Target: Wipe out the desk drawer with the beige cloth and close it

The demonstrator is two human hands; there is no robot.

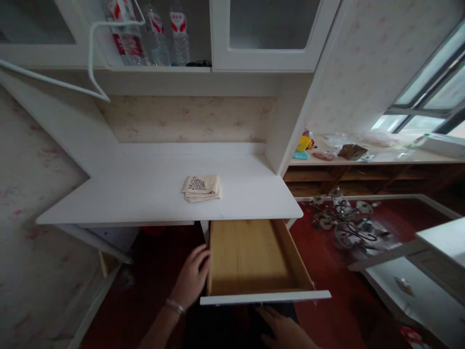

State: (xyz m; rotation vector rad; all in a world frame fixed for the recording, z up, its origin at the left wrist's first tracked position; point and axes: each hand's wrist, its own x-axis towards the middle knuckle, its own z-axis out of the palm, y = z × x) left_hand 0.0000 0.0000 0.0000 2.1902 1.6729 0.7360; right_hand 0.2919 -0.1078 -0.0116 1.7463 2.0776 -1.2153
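A wooden drawer (pixel 250 257) with a white front is pulled out from under the white desk (pixel 152 194); its bare wood bottom shows. My left hand (pixel 194 274), a bracelet at its wrist, rests against the drawer's left side wall with fingers slightly bent and apart. Just below the drawer front (pixel 265 297) is my right hand (pixel 279 328), its fingers stretched out and holding nothing that I can see; its lower part is dark. On the desk top lies a folded beige cloth (pixel 201 188) with a dark printed pattern, apart from both hands.
Above the desk, a shelf holds plastic bottles (pixel 179 36); a white hanger-like rod (pixel 92 53) juts in at upper left. To the right stand a low wooden shelf (pixel 378 160) with clutter, a dismantled lamp (pixel 348 218) on the red floor, and white furniture (pixel 443 242).
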